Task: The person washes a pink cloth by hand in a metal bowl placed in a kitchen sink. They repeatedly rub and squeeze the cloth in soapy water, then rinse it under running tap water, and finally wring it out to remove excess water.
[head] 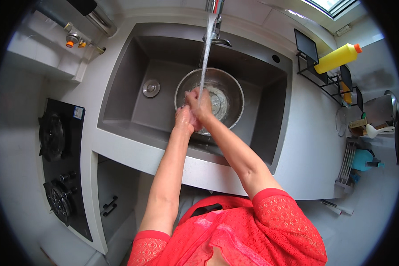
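Observation:
My left hand (183,119) and my right hand (202,103) are pressed together over the near left part of a round stainless-steel basin (236,87). A stream of water (206,50) falls from the faucet (216,31) onto my right hand. Both hands are wet and blurred. Something pinkish shows between them, but whether it is skin or a held thing cannot be made out. Whitish, cloudy water (219,99) lies in the bottom of the basin. The basin stands inside a dark grey sink (173,66), to the right of its drain plug (151,88).
A gas stove (69,146) lies left of the sink. On the right, a black wire rack (319,87) holds a yellow bottle (337,59) with an orange cap. Farther right are a white ladle (379,131) and a blue bottle (362,159). The faucet lever (222,42) juts over the sink.

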{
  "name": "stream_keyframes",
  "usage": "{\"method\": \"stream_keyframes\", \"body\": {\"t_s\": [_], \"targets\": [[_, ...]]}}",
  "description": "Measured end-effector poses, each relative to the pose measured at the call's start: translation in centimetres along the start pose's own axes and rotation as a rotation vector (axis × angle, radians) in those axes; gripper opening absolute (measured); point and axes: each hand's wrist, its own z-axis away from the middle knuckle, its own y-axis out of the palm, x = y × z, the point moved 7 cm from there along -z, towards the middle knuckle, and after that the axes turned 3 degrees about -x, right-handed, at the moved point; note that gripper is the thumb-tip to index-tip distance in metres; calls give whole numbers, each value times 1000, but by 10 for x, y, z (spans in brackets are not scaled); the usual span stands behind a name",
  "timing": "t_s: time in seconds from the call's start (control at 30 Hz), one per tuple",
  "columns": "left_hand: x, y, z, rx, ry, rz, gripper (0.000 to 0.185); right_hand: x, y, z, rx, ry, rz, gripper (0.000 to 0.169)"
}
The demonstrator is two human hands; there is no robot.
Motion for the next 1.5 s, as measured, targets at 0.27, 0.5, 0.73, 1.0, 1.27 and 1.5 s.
{"method": "stream_keyframes", "body": {"t_s": [0.27,0.5,0.73,1.0,1.27,1.5], "targets": [[-8,-16,-12,38,116,-94,39,21,-10,19,-68,-90,85,29],[-31,-7,22,-43,75,20,38,-14,-67,0,-36,-166,375,20],[-53,-20,16,11,204,103,16,-84,-152,-9,-116,206,560,37],[-59,-30,20,-22,382,-59,13,-115,-126,26,102,290,414,35],[-44,-40,3,12,218,-35,5,-89,-110,53,135,257,361,35],[-23,10,39,180,-103,-13,32,-38,-80,30,306,91,106,50]]}}
